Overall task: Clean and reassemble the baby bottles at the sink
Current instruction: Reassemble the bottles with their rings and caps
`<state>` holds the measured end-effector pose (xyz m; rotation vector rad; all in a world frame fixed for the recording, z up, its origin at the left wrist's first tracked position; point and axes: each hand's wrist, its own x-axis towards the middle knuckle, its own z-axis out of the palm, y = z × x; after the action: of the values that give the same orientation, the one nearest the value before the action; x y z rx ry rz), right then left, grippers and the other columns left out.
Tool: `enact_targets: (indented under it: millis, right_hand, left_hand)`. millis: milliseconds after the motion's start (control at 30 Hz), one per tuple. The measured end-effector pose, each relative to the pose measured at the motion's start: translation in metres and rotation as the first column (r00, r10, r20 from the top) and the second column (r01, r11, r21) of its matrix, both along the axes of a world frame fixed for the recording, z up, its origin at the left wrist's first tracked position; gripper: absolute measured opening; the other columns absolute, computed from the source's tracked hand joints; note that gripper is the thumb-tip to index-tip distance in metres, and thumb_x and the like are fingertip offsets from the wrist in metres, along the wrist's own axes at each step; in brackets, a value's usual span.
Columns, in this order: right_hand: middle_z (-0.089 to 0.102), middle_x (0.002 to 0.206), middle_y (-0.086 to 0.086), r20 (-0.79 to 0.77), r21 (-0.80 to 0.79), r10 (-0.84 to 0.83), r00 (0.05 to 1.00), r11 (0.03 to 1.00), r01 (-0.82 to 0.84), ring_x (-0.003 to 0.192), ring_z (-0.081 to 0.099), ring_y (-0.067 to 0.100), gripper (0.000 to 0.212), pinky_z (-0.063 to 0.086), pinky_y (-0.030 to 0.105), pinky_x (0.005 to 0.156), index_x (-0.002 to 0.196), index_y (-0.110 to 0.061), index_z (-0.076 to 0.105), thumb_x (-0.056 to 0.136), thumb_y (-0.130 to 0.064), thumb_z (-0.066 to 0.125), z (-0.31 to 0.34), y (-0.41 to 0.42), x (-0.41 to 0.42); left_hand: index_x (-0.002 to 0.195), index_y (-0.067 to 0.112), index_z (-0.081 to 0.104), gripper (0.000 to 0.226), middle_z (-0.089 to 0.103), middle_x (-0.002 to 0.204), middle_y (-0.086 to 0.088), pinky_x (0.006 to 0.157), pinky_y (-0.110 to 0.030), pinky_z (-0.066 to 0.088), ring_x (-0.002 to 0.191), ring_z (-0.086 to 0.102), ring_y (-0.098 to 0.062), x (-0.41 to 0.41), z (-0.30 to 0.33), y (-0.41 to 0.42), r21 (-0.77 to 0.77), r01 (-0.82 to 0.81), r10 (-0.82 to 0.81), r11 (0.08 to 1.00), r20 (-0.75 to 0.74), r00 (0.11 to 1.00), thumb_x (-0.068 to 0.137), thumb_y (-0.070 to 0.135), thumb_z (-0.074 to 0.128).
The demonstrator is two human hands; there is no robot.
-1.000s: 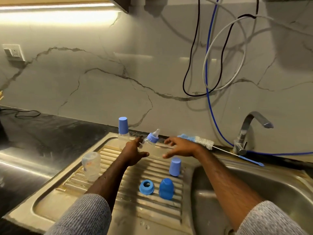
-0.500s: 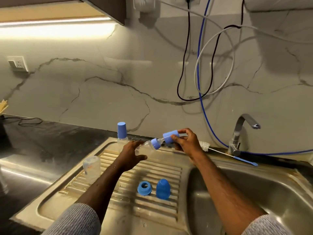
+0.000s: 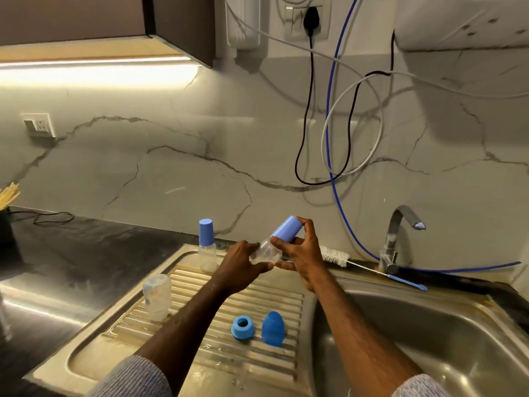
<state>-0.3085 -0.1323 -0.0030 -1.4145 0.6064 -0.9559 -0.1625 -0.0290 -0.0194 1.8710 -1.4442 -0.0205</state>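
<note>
My left hand grips the clear body of a small baby bottle, tilted above the back of the drainboard. My right hand pinches the light blue cap sitting over the bottle's top. A capped bottle stands upright at the drainboard's back edge. An uncapped clear bottle stands at the left of the drainboard. A blue collar ring and a darker blue cap lie on the ribs near the front.
The steel drainboard adjoins the sink basin on the right. A bottle brush lies along the back rim toward the tap. Cables and a blue hose hang on the marble wall. Black counter extends left.
My right hand picked a light blue cap off the drainboard, brought it to the bottle's nipple end, and now holds it over the bottle's top. The camera tilted upward.
</note>
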Motion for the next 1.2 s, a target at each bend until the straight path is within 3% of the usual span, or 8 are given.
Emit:
enact_targets:
  millis: [267, 400, 467, 567, 800, 967, 1100, 1200]
  right_hand:
    - [0.062, 0.121, 0.013, -0.098, -0.102, 0.09, 0.991, 0.99, -0.1, 0.104, 0.069, 0.034, 0.095, 0.062, 0.055, 0.069, 0.135, -0.059, 0.033, 0.073, -0.012, 0.089, 0.002, -0.003, 0.016]
    - [0.059, 0.116, -0.002, -0.218, -0.367, -0.083, 0.973, 0.93, -0.003, 0.101, 0.068, 0.021, 0.108, 0.062, 0.041, 0.08, 0.15, -0.042, 0.023, 0.072, -0.009, 0.089, -0.004, -0.005, 0.041]
    - [0.064, 0.12, 0.002, -0.261, -0.385, -0.167, 0.951, 0.921, 0.056, 0.098, 0.067, 0.018, 0.093, 0.058, 0.034, 0.084, 0.142, -0.028, 0.038, 0.068, -0.013, 0.092, -0.009, -0.008, 0.055]
    - [0.07, 0.119, 0.005, -0.387, -0.413, -0.232, 0.892, 0.909, 0.057, 0.091, 0.064, 0.015, 0.068, 0.049, 0.026, 0.075, 0.12, -0.017, 0.057, 0.064, -0.019, 0.095, -0.024, -0.016, 0.076]
    - [0.07, 0.12, 0.007, -0.469, -0.433, -0.281, 0.837, 0.899, 0.059, 0.1, 0.064, 0.02, 0.07, 0.051, 0.031, 0.086, 0.124, -0.014, 0.061, 0.063, -0.015, 0.095, -0.047, -0.033, 0.11]
    - [0.069, 0.123, 0.007, -0.481, -0.4, -0.269, 0.835, 0.914, 0.064, 0.106, 0.065, 0.023, 0.067, 0.052, 0.039, 0.095, 0.126, -0.012, 0.059, 0.068, -0.016, 0.092, -0.047, -0.044, 0.121]
    - [0.066, 0.127, 0.007, -0.515, -0.367, -0.25, 0.82, 0.929, 0.053, 0.104, 0.061, 0.019, 0.065, 0.048, 0.033, 0.087, 0.13, -0.014, 0.055, 0.075, -0.023, 0.088, -0.05, -0.046, 0.122]
    - [0.064, 0.128, 0.008, -0.529, -0.32, -0.226, 0.818, 0.946, 0.054, 0.109, 0.061, 0.022, 0.075, 0.047, 0.033, 0.088, 0.138, -0.016, 0.048, 0.075, -0.025, 0.088, -0.051, -0.047, 0.118]
  left_hand:
    - [0.12, 0.011, 0.07, 0.042, 0.071, 0.104, -0.003, 0.09, -0.041, 0.056, 0.095, 0.066, -0.017, 0.006, -0.011, -0.003, -0.069, 0.027, -0.041, 0.997, -0.214, 0.976, 0.085, 0.033, 0.079]
    - [0.13, 0.018, 0.063, 0.056, 0.07, 0.119, 0.0, 0.093, -0.031, 0.053, 0.104, 0.063, -0.011, 0.033, -0.01, -0.009, 0.108, 0.03, -0.019, 0.994, -0.104, 0.994, 0.081, 0.035, 0.083]
    - [0.138, 0.017, 0.056, 0.069, 0.066, 0.126, -0.004, 0.092, -0.03, 0.052, 0.11, 0.062, -0.015, 0.051, -0.012, -0.01, 0.204, -0.058, 0.071, 0.977, -0.058, 0.996, 0.078, 0.037, 0.085]
    - [0.126, 0.013, 0.062, 0.058, 0.069, 0.114, -0.005, 0.086, -0.031, 0.056, 0.099, 0.065, -0.015, 0.072, -0.018, -0.012, 0.264, -0.138, 0.153, 0.955, -0.036, 0.988, 0.078, 0.037, 0.085]
    - [0.108, 0.012, 0.074, 0.04, 0.069, 0.095, 0.002, 0.059, -0.016, 0.039, 0.077, 0.058, -0.006, 0.101, -0.027, -0.016, 0.343, -0.153, 0.156, 0.927, 0.02, 0.988, 0.078, 0.036, 0.085]
    - [0.108, 0.009, 0.074, 0.036, 0.072, 0.103, -0.003, 0.075, -0.024, 0.053, 0.092, 0.065, -0.016, 0.112, -0.037, -0.019, 0.363, -0.125, 0.129, 0.923, 0.015, 0.992, 0.082, 0.033, 0.083]
    - [0.109, 0.008, 0.073, 0.035, 0.072, 0.104, -0.004, 0.086, -0.03, 0.057, 0.095, 0.066, -0.016, 0.113, -0.037, -0.019, 0.353, -0.107, 0.113, 0.93, 0.002, 0.994, 0.084, 0.031, 0.081]
    - [0.107, 0.009, 0.073, 0.033, 0.072, 0.102, -0.003, 0.08, -0.027, 0.055, 0.093, 0.066, -0.014, 0.109, -0.034, -0.017, 0.337, -0.105, 0.11, 0.936, 0.003, 0.994, 0.084, 0.03, 0.081]
